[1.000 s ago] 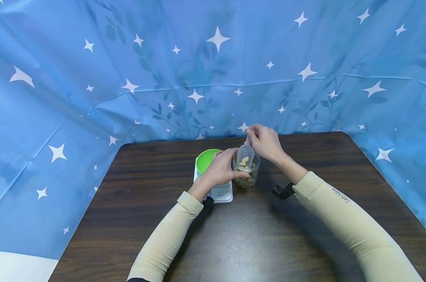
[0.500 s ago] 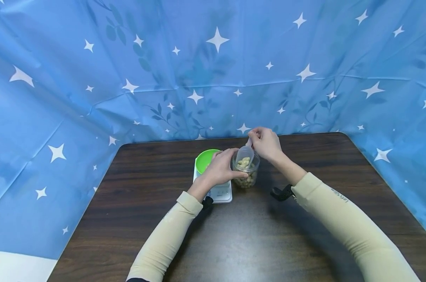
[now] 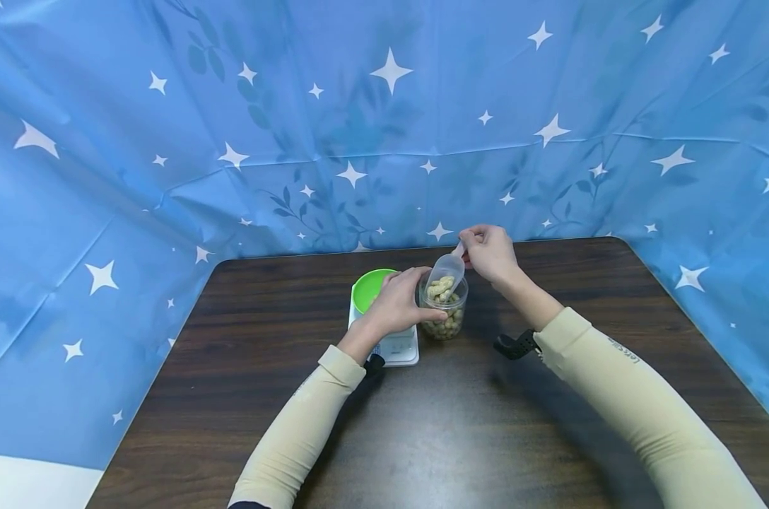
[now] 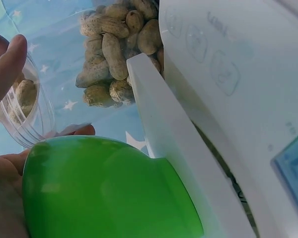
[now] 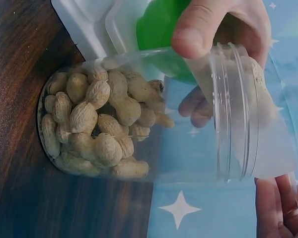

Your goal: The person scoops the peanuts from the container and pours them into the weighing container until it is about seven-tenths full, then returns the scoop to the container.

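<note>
A clear jar (image 3: 449, 328), part filled with unshelled peanuts (image 5: 97, 124), stands upright on the table. My left hand (image 3: 394, 305) grips it near the rim, thumb on the near side and fingers reaching round behind. Between the fingers of my right hand (image 3: 491, 256) is the handle of a translucent scoop (image 3: 449, 266). Its bowl slants down into the jar's mouth and carries some peanuts (image 3: 440, 288). Seen from the right wrist, the scoop (image 5: 275, 151) sticks out past the threaded rim, and peanuts fill the jar's lower part.
Just left of the jar, a green bowl (image 3: 367, 288) sits on a white kitchen scale (image 3: 402, 351), partly hidden by my left hand. The dark wooden table (image 3: 244, 396) ends at a blue star-patterned curtain (image 3: 333, 106) behind.
My right hand has drawn the scoop slightly up and to the right, and its peanuts show higher at the jar's mouth. My left hand and the jar stay nearly in place.
</note>
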Action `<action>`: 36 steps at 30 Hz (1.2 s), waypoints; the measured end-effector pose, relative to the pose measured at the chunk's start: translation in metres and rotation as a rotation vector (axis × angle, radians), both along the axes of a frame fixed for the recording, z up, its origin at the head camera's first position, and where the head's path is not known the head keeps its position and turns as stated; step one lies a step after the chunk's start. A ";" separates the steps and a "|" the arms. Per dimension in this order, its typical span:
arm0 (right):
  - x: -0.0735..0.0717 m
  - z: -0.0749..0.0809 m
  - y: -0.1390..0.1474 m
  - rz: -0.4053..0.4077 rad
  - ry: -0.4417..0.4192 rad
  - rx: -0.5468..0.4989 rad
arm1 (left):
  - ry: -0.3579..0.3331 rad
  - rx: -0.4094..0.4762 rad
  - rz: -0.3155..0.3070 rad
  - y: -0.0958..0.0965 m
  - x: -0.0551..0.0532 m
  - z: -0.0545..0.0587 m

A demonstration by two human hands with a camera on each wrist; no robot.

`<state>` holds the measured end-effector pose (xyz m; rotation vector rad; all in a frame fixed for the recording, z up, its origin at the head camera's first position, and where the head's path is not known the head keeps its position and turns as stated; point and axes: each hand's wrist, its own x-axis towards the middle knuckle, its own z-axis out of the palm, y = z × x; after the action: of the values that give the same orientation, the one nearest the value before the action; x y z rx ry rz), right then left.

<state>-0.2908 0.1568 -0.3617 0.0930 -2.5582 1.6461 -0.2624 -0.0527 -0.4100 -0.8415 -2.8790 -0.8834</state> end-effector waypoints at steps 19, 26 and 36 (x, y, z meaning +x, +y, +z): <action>-0.003 -0.001 0.009 -0.043 -0.064 -0.180 | 0.003 0.001 -0.002 0.001 0.001 0.002; -0.003 -0.002 0.013 -0.048 -0.092 -0.249 | 0.000 0.004 -0.006 0.000 -0.001 0.001; -0.006 -0.008 0.020 -0.051 -0.174 -0.377 | -0.002 0.002 -0.008 0.000 -0.001 0.002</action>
<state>-0.2964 0.1764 -0.3698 -0.1485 -2.2855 2.1657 -0.2634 -0.0528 -0.4084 -0.8531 -2.8777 -0.8878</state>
